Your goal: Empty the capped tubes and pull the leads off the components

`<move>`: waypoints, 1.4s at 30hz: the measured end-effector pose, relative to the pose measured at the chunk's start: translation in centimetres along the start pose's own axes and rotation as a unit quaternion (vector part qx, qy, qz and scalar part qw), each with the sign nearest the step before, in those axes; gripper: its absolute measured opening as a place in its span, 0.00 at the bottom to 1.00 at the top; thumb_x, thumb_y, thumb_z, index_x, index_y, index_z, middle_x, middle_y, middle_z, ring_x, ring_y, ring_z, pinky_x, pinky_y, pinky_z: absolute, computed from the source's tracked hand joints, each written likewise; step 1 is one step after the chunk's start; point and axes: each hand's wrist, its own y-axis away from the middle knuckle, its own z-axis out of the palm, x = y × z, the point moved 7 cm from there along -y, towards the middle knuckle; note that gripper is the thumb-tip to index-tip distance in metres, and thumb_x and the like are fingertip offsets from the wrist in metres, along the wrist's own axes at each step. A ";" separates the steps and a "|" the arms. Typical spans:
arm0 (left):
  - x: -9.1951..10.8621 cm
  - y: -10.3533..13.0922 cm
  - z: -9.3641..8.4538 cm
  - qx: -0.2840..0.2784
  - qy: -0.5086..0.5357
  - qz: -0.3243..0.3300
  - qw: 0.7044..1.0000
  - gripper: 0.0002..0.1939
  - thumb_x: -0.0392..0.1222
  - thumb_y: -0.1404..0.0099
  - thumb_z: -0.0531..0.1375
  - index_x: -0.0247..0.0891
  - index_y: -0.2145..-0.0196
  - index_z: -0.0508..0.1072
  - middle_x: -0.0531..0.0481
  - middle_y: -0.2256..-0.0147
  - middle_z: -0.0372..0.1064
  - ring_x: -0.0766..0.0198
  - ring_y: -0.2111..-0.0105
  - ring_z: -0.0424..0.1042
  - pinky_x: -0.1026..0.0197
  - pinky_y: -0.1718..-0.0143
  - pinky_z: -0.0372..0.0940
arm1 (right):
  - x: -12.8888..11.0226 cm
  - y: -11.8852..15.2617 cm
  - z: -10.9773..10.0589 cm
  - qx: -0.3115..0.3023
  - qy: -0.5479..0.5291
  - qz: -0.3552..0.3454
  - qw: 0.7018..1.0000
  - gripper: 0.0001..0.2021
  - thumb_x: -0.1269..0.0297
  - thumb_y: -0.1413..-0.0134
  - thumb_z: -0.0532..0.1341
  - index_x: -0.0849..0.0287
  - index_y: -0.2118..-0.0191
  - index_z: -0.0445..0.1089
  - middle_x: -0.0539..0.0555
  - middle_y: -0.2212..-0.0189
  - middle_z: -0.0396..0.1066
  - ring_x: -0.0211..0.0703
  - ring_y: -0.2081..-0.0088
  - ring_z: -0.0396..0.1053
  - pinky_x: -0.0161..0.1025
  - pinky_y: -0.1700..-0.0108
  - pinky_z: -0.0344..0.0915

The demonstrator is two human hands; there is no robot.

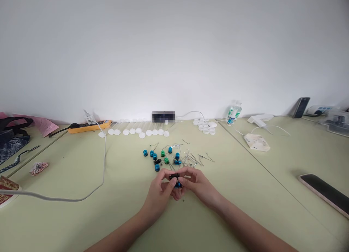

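Observation:
In front of me, low over the table, my left hand (163, 188) and my right hand (194, 182) meet with fingers curled around a small black-and-blue part (178, 184). Both thumbs press on it from the near side, and the fingers hide much of its shape. Just beyond my hands lie several small blue domed pieces (157, 167) with dark bases, and green domed pieces (166, 160) of the same form. A black fitting (157, 161) and a blue-and-black fitting (177, 162) rest among them. Thin bent metal rods (191, 159) are scattered to the right.
White round discs (155, 132) line the table's back, with more stacked at right (206, 127). An orange power strip (89, 126) and white cable (104, 164) lie left. At right are a bottle (233, 114), a white adapter (259, 119) and a phone-like slab (324, 192).

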 end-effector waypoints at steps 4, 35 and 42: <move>0.3 0.0 0.2 -0.021 -0.013 0.013 1.000 0.10 0.44 0.37 0.52 0.36 0.60 0.60 0.52 0.75 0.67 0.67 0.76 0.67 0.64 0.73 0.63 | 0.5 -0.1 -0.5 0.020 -0.006 0.019 1.000 0.13 0.60 0.47 0.58 0.60 0.58 0.67 0.52 0.71 0.68 0.38 0.71 0.68 0.38 0.68 0.64; -0.5 -0.1 -0.5 0.022 -0.018 0.009 1.000 0.13 0.48 0.38 0.52 0.36 0.61 0.61 0.53 0.76 0.65 0.67 0.79 0.67 0.63 0.76 0.64 | -0.4 0.2 -0.2 0.006 0.047 -0.024 0.999 0.16 0.63 0.52 0.62 0.58 0.56 0.64 0.53 0.67 0.69 0.40 0.67 0.69 0.42 0.60 0.65; -0.5 -0.1 -0.5 0.007 -0.031 0.004 0.999 0.12 0.47 0.38 0.52 0.36 0.62 0.61 0.52 0.75 0.65 0.67 0.78 0.67 0.64 0.75 0.63 | -0.1 0.2 -0.2 0.012 0.054 -0.011 0.998 0.16 0.62 0.51 0.61 0.57 0.55 0.64 0.51 0.71 0.70 0.41 0.69 0.70 0.44 0.61 0.65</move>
